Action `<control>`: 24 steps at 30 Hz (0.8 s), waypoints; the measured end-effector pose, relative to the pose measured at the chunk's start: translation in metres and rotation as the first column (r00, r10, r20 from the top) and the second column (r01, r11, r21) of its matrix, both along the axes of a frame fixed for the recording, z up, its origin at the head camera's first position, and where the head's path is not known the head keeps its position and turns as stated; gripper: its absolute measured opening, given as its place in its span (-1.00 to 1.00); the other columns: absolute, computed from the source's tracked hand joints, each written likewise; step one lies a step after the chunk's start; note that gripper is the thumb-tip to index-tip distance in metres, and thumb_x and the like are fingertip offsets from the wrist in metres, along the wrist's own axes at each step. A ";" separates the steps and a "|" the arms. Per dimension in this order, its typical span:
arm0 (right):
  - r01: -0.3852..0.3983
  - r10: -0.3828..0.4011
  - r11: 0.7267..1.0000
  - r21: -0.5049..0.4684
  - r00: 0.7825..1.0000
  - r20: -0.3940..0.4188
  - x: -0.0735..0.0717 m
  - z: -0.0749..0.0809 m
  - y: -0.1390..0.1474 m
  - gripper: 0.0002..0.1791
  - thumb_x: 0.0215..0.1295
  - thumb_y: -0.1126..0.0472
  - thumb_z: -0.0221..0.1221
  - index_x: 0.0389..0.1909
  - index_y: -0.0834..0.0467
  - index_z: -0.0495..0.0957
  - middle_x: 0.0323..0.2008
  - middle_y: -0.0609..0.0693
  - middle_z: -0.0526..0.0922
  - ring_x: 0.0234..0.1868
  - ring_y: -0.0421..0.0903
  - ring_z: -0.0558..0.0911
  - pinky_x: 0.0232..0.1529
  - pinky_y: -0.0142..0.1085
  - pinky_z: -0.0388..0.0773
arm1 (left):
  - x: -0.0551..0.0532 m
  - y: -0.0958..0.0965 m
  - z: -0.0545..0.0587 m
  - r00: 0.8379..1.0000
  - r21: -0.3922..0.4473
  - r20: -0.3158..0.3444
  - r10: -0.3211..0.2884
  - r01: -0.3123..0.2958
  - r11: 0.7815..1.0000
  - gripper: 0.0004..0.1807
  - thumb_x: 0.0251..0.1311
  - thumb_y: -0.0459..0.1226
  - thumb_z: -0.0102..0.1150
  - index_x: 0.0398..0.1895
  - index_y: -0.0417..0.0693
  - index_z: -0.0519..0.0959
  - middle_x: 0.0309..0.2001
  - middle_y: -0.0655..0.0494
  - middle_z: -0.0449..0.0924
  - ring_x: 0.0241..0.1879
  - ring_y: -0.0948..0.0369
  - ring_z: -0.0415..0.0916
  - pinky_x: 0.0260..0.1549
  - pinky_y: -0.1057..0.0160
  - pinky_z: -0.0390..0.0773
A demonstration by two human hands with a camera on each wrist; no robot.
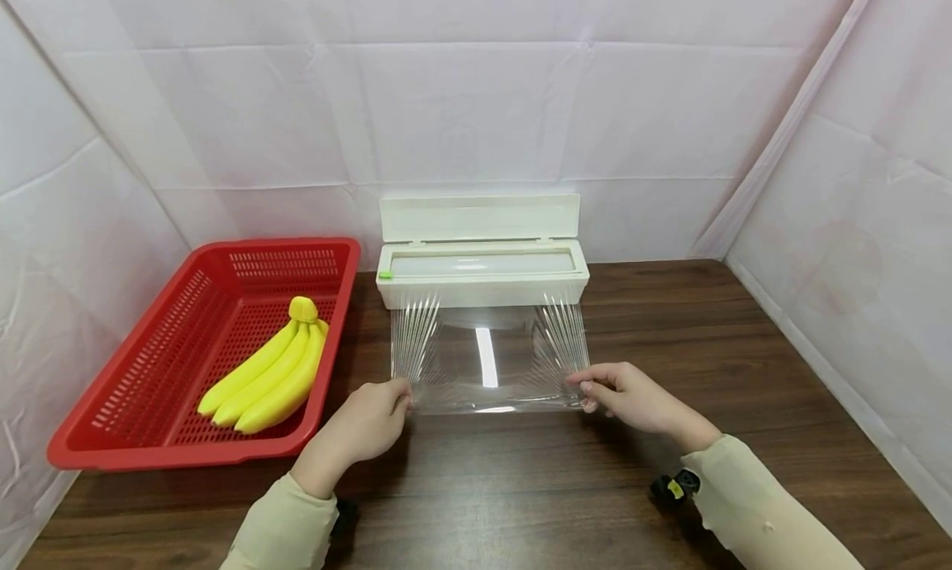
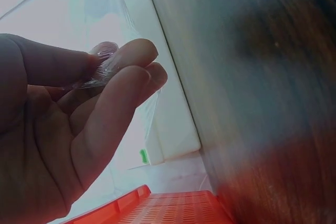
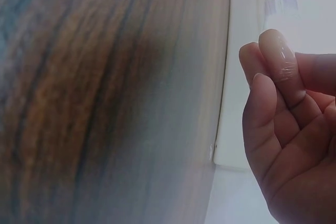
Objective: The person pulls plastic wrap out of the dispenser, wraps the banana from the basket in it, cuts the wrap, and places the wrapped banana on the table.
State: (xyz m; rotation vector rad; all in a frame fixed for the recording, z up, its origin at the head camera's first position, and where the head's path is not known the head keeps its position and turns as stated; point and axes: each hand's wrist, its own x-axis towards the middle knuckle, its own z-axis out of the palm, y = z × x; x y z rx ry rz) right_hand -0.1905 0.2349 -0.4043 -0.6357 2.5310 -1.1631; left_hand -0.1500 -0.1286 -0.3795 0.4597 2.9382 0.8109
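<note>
A sheet of clear film (image 1: 461,363) stretches from the front of a white box (image 1: 483,292) toward a person whose two bare hands hold its near corners. The left hand (image 1: 364,421) pinches one corner between thumb and fingers, and the left wrist view shows a crumpled bit of film caught there. The right hand (image 1: 632,396) pinches the other corner the same way. Between them the near edge runs nearly straight, and the film gathers into fine pleats along both sides, with a bright reflection in the middle. The box sits at the back of a dark wooden table (image 1: 506,496), its lid (image 1: 479,219) raised behind it and a small green tab (image 1: 384,275) at its left end. To the left, just beside the left hand, a red basket (image 1: 186,456) holds yellow bananas (image 1: 271,380), lying toward its right side. Pale sleeves (image 1: 766,504) cover both forearms. White cloth (image 1: 461,107) hangs behind and at both sides.
</note>
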 end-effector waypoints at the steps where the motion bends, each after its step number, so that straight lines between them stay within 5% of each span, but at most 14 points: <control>1: -0.001 0.001 1.000 0.004 1.000 0.001 0.000 0.000 0.000 -0.67 0.42 0.19 -0.01 0.08 0.26 0.52 -0.41 -0.02 0.64 -0.40 -0.22 0.59 -0.43 -0.36 0.55 | 0.000 0.000 0.000 1.000 -0.002 0.001 0.000 0.000 1.000 -0.85 0.26 -0.34 0.06 -0.48 -0.07 0.50 -0.59 0.19 0.42 -0.54 0.26 0.35 -0.48 0.26 0.41; 24: -0.009 0.008 1.000 0.004 0.999 0.049 0.008 -0.006 0.001 -0.64 0.43 0.17 -0.03 0.12 0.27 0.49 -0.40 -0.03 0.64 -0.38 -0.18 0.61 -0.42 -0.35 0.56 | 0.005 0.000 -0.001 0.998 -0.005 0.060 0.004 -0.003 1.000 -0.87 0.27 -0.35 0.05 -0.43 -0.07 0.55 -0.51 0.19 0.54 -0.49 0.30 0.41 -0.42 0.23 0.47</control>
